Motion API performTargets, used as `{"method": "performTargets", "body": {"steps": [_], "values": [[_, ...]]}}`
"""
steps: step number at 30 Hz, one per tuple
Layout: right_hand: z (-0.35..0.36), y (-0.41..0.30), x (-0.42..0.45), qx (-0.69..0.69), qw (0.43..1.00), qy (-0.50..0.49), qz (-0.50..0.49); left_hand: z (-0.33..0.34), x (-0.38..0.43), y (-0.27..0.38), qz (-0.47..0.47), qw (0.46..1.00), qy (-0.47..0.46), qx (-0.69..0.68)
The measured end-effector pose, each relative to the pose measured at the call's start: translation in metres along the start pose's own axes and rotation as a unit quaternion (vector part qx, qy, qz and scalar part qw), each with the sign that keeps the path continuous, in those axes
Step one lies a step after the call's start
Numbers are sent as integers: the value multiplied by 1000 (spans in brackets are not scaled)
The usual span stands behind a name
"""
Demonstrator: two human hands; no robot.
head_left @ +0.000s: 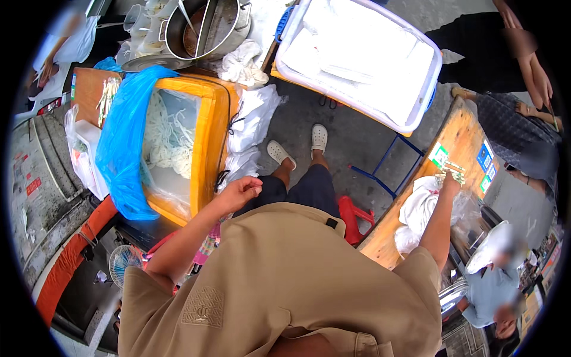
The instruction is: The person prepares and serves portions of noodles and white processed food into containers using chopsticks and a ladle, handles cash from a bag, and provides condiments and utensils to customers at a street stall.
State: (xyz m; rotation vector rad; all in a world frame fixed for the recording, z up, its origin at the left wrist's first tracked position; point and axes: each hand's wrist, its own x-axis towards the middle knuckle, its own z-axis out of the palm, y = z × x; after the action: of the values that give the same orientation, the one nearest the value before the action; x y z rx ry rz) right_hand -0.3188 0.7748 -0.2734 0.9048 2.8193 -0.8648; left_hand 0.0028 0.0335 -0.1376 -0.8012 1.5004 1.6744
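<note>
My right hand [451, 182] reaches down onto a small pile of wrapped disposable chopsticks [454, 168] on a wooden table [464, 129]. Its fingertips touch the packets; whether they grip any is hidden. Beside that forearm lies a bunched white plastic bag [418, 203]. My left hand [243, 194] hovers before my waist, its fingers curled and nothing visible in them. Nearest to it is a yellow-rimmed box [204, 147] lined with clear plastic, with pale noodles [171, 143] inside. A blue plastic bag [122, 151] drapes over the box's left side.
White bags [252, 120] hang beside the box. Beyond stand a divided metal pot [241, 33] and a clear plastic tub [435, 58] with white contents. A red plastic stool [352, 218] and blue metal legs [379, 180] occupy the floor. Several people are nearby.
</note>
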Motion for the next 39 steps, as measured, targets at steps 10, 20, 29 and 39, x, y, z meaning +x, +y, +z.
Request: {"method": "performTargets", "body": {"steps": [10, 20, 29, 39], "values": [[246, -247, -420, 216, 791, -563, 104, 20, -37, -80, 17, 993, 82, -79], [412, -233, -618, -1, 868, -492, -71, -14, -90, -153, 33, 971, 161, -174], [347, -251, -497, -48, 888, -447, -94, -26, -44, -125, 141, 971, 158, -109], [451, -214, -551, 64, 748, -637, 178, -34, -29, -91, 146, 980, 132, -19]]}}
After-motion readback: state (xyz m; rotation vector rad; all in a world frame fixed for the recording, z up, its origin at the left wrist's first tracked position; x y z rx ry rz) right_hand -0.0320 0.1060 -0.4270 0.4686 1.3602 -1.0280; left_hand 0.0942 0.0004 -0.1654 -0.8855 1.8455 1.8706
